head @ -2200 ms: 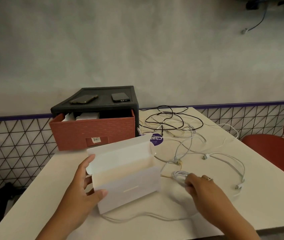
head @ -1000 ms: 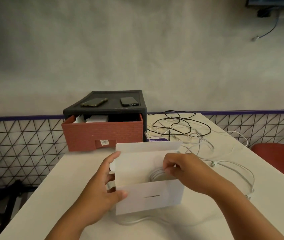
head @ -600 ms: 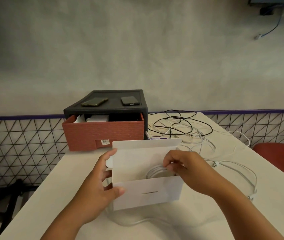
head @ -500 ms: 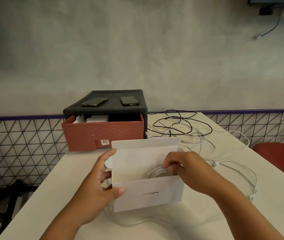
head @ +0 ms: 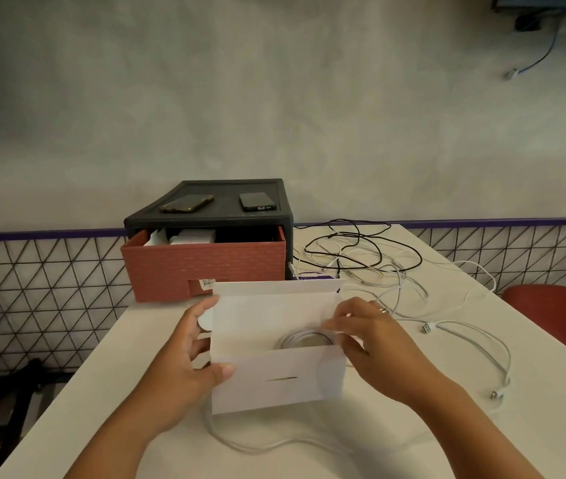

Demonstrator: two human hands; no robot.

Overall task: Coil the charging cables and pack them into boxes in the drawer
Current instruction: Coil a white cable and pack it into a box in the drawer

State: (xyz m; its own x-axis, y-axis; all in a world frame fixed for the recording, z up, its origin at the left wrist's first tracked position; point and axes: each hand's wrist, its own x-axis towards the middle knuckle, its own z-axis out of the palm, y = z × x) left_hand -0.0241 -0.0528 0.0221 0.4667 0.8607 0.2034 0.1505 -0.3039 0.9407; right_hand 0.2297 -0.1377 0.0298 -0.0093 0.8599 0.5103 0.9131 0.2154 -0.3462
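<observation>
My left hand [head: 185, 361] grips the left end of an open white box [head: 274, 385], thumb on its front wall and fingers behind. The lid flap stands up at the back. A coiled white cable [head: 304, 340] lies inside the box, its top loops showing above the front wall. My right hand [head: 378, 347] is at the box's right end, its fingertips pinching the side flap there. Behind the box, the red drawer [head: 205, 267] is pulled out of a black cabinet [head: 226, 216], with white boxes [head: 193, 235] inside.
Two phones [head: 186, 203] [head: 257, 201] lie on the cabinet top. Loose white cables [head: 475, 344] and a black cable [head: 361, 250] sprawl over the right half of the white table [head: 102, 392]. Another white cable [head: 257, 447] loops under the box. A red chair [head: 558, 316] stands at right.
My right hand picked up the coiled cable, lowered it into the box, let it go and moved to the box's right flap. The left hand kept holding the box.
</observation>
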